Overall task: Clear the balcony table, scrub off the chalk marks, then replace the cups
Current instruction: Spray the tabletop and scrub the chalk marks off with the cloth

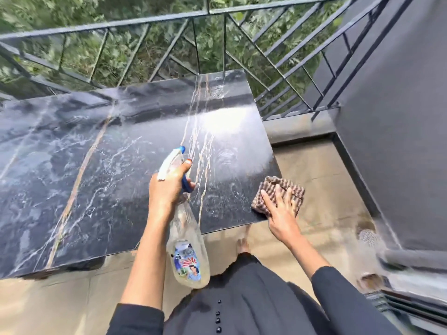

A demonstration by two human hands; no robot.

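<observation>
The black marble table with white and gold veins fills the left and middle of the head view; its top looks wet and smeared, and a faint whitish mark shows near the far right corner. My left hand grips a clear spray bottle with a white and blue trigger head, held over the table's near right part. My right hand lies flat on a brown checked cloth at the table's near right corner. No cups are in view.
A black metal railing runs behind and to the right of the table, with greenery beyond. A dark grey wall stands at right. The beige floor has a round drain near the wall.
</observation>
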